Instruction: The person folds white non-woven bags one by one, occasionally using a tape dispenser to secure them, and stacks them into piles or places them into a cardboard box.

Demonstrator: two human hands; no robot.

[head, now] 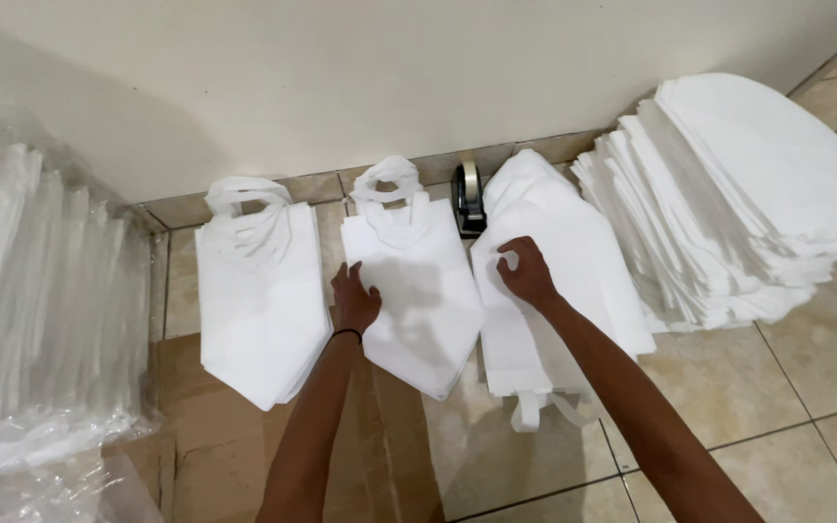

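White bags (418,291) lie on beige floor tiles (787,387); left of them brown cardboard (215,446), behind them a black tape dispenser (468,199) against the cream wall (389,68), a black band (346,334) nearby

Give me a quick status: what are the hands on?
Left hand flat on middle bag stack. Right hand pinching top of right bag stack. Tape dispenser behind, clear.

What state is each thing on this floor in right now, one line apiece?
Left hand: flat on the middle bag pile, open.
Right hand: fingers curled, pinching the right pile's top bag.
Left bag pile: flat, untouched.
Middle bag pile: flat, handles toward wall.
Right bag pile: handles toward person.
Tape dispenser: upright against wall.
Large stack: fanned, leaning.
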